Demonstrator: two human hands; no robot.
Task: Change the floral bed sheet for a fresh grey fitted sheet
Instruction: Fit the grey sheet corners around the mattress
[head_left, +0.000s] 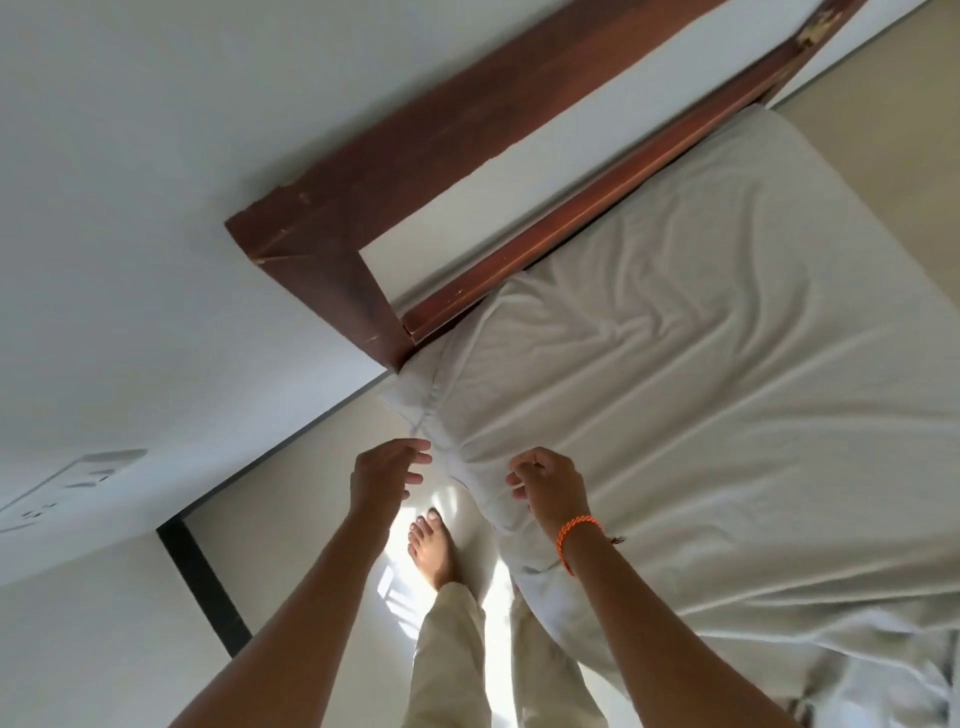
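Right, I'm looking down over the side of the bed (810, 171) near its head corner, and the sheet (701, 374) is already spread across the mattress, pale and rumpled, running away from me up and to the right along the wooden headboard (545, 228). In this light it reads nearly white; I can't swear to the grey.

My right hand (548, 491) has its fingers curled and pinching the sheet's gathered hem right at the mattress edge. My left hand (387, 475) is just beside that hem, fingers loose and spread, holding nothing, tips nearly at the cloth but I can't tell if they touch.

What matters: the corner still to be seated lies straight ahead of both hands, up toward the headboard, where the elastic edge (428, 410) bunches into a little peak sticking out past the mattress. The hem runs from my right hand up to that peak, so the left is the nearer hand to hook it under, I'd judge.

Hidden from me: the mattress underside, the bed's far side, and the foot end. At bottom right a crumpled heap (883, 686) is cut off; possibly the old sheet, no pattern readable. My foot (431, 551) stands on the floor (291, 499) in a bright glare.
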